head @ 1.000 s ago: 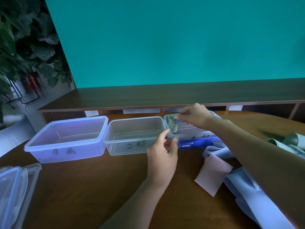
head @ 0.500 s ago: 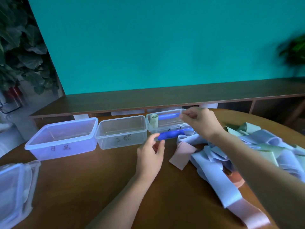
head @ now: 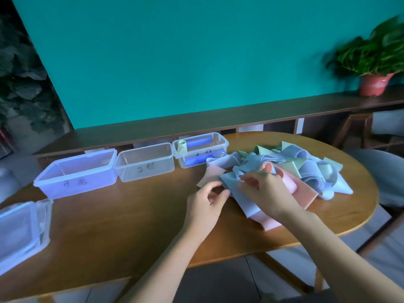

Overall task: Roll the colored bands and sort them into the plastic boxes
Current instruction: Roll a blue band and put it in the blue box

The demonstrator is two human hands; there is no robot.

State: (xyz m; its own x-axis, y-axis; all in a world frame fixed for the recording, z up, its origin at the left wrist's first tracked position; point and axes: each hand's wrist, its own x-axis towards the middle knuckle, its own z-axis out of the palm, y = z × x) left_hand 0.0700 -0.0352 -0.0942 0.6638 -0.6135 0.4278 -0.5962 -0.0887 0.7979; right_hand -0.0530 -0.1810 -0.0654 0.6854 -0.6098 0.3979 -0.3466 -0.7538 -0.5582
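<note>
Nearest the table's [head: 122,232] front edge, at its left end, a stack of clear lids [head: 20,229] is seen. Further in, towards the middle, the left hand [head: 206,206] is held just above the wood with thumb and fingers curled loosely towards each other beside the edge of a blue band [head: 237,194]; whether anything is pinched cannot be told. Just to its right, the right hand [head: 265,190] is laid on the pile of colored bands [head: 290,169], its fingers bent and pressed into the blue band, though an actual grip cannot be confirmed. Pink, blue and green strips are heaped loosely across the table's right half, reaching near its right edge. Along the far edge three plastic boxes are lined up side by side: a bluish box [head: 76,173] at the left, a clear middle box [head: 145,164], and a right box [head: 201,153] in which a rolled green band [head: 181,146] and rolled blue bands [head: 200,142] are held. Beyond the table, a potted plant [head: 371,62] is set on a long shelf [head: 218,119].
</note>
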